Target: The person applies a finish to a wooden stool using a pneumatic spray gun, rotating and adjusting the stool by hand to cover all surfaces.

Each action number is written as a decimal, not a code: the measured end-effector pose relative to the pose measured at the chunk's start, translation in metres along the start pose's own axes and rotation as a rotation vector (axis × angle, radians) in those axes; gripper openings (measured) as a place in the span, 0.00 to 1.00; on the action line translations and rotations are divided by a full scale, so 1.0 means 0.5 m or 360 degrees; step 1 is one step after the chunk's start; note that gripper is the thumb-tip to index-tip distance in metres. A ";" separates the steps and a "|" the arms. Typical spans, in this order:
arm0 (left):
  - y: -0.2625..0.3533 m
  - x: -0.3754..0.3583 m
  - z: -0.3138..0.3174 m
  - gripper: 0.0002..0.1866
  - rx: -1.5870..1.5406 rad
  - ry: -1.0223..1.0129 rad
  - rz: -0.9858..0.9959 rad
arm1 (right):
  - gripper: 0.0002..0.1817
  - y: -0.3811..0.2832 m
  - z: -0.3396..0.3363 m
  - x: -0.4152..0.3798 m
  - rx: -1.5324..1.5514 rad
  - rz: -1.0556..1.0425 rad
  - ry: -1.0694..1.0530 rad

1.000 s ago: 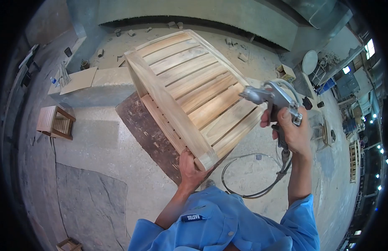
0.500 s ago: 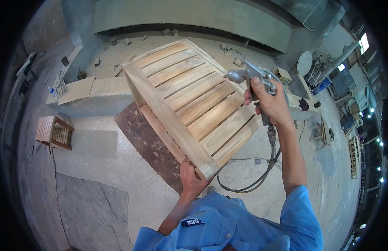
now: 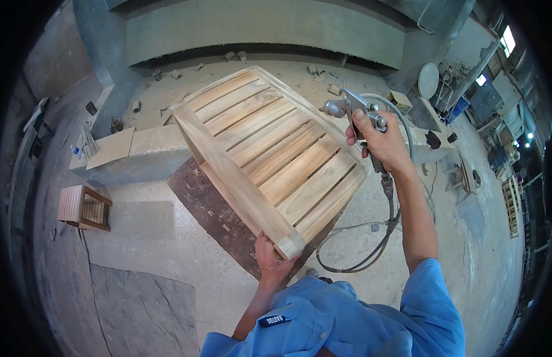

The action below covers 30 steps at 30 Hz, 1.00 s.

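A slatted wooden piece of furniture point(image 3: 270, 152), pale and bare, is tilted in front of me above a dark board. At its near corner my left hand point(image 3: 272, 260) grips the frame, the fingers partly hidden behind the wood. My right hand point(image 3: 380, 140) is wrapped around a metal spray gun point(image 3: 350, 107), held over the right edge of the slats. The gun's nozzle points left across the slatted face. From its handle a dark hose point(image 3: 388, 205) hangs and loops down toward the floor.
Beneath the furniture lies a dark stained board point(image 3: 213, 205). A small slatted stool point(image 3: 84, 207) stands on the floor at left, near a grey sheet point(image 3: 142, 306). A low ledge point(image 3: 160, 144) runs behind, with cardboard point(image 3: 110, 149) and several small cups. A metal booth wall point(image 3: 258, 30) rises at the back.
The view has shifted slightly. The slatted furniture has tipped a little, so less of its lower side rail shows. Both hands keep their holds; the spray gun stays near the right edge.
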<state>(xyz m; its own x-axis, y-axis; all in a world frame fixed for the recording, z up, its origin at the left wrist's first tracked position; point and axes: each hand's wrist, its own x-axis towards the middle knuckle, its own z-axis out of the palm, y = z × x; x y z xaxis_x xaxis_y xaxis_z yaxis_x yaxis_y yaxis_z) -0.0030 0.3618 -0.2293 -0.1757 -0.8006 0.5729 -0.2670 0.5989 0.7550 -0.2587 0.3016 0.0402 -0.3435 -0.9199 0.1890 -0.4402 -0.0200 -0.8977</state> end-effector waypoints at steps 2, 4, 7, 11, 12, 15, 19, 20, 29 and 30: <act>-0.004 -0.011 0.002 0.36 -0.0055 -0.0003 -0.0086 | 0.27 0.000 -0.004 0.001 -0.0033 -0.0021 0.0016; 0.004 -0.015 -0.004 0.34 -0.0094 -0.0019 -0.0214 | 0.26 -0.001 -0.008 0.006 -0.0058 -0.0047 0.0033; 0.004 -0.017 -0.011 0.34 -0.0174 -0.0003 -0.0337 | 0.26 -0.011 -0.016 0.010 -0.0089 -0.0103 0.0076; -0.015 -0.045 -0.007 0.32 -0.0258 0.0050 -0.0507 | 0.24 -0.023 -0.043 -0.010 -0.0165 -0.0149 0.0117; -0.036 -0.063 -0.003 0.28 -0.0187 0.0058 -0.0468 | 0.24 -0.031 -0.053 -0.025 -0.0205 -0.0142 0.0084; -0.079 -0.096 0.007 0.27 -0.0216 0.0117 -0.0468 | 0.25 -0.010 -0.093 -0.072 -0.0229 -0.0066 0.0047; -0.096 -0.078 -0.008 0.29 -0.0190 0.0253 -0.0564 | 0.25 0.037 -0.159 -0.162 -0.0143 0.0010 0.0072; -0.080 -0.061 -0.015 0.27 -0.0230 0.0319 -0.0532 | 0.25 0.046 -0.173 -0.186 -0.0054 -0.0037 0.0086; -0.064 0.350 -0.186 0.26 0.0061 0.0410 -0.0417 | 0.32 0.241 -0.227 -0.347 0.0450 -0.0263 0.0020; -0.081 0.396 -0.201 0.27 -0.0045 0.0409 -0.0484 | 0.31 0.274 -0.220 -0.364 0.0443 -0.0211 0.0010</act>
<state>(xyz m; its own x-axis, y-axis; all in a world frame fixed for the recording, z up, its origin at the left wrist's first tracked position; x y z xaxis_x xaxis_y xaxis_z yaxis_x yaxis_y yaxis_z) 0.0684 0.1810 -0.1144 0.1513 -0.9123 0.3805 -0.2437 0.3387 0.9088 -0.3479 0.5097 -0.0735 -0.3035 -0.8998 0.3134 -0.2378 -0.2470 -0.9394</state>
